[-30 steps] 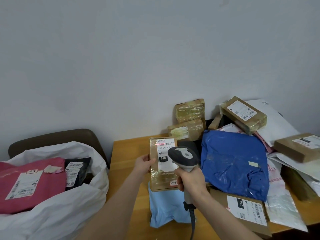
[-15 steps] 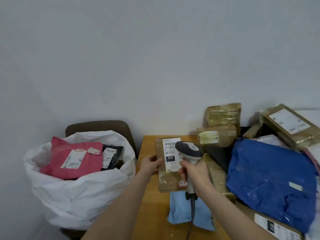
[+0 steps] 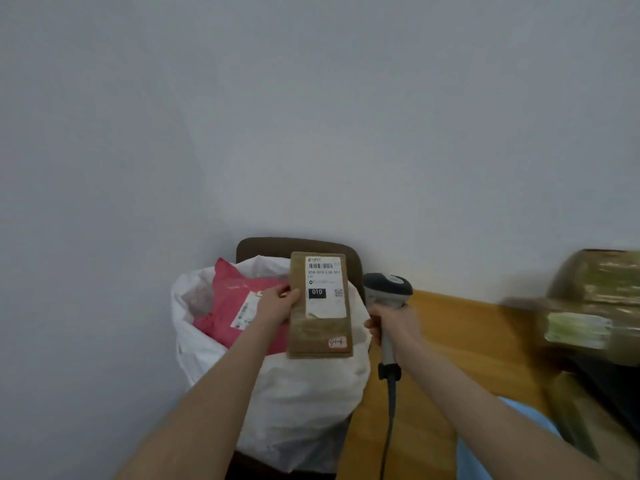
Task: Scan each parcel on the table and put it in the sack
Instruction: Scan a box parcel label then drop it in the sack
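Hands: the left hand (image 3: 278, 304) clasped the brown parcel (image 3: 311, 336) by its left edge, thumb laid across the front face beside the label; the right hand (image 3: 394, 323) was wrapped around the handle of a barcode scanner (image 3: 388, 289), fingers curled about it.
Parcel: the flat packet stood upright in the air, in front of the open mouth of the sack, its printed face turned to the camera.
Label: a white shipping label (image 3: 325, 287) covered the upper front, with a barcode at the top and a black block reading 010 lower down; a small pink sticker (image 3: 337, 342) with handwriting sat at the lower right corner.
Scanner: it was held just right of the parcel and apart from it, rounded dark-and-grey head uppermost; its cable (image 3: 389, 410) dropped from the handle's base to the bottom of the frame. Which way its window pointed could not be told.
Sack: the white sack (image 3: 304, 393) bulged open, a pink mailer (image 3: 221, 306) with a white label lying in its mouth, partly behind the left hand.
Chair: a dark brown chair (image 3: 298, 244) carried the sack, its back rising behind it against the wall.
Table: the wooden table (image 3: 460, 341) stood just right of the sack; tape-wrapped parcels (image 3: 595, 306), blurred, were stacked at its far right, and a light blue bag (image 3: 502, 445) lay at the near edge.
Wall: a plain pale grey wall (image 3: 311, 116) filled the upper frame.
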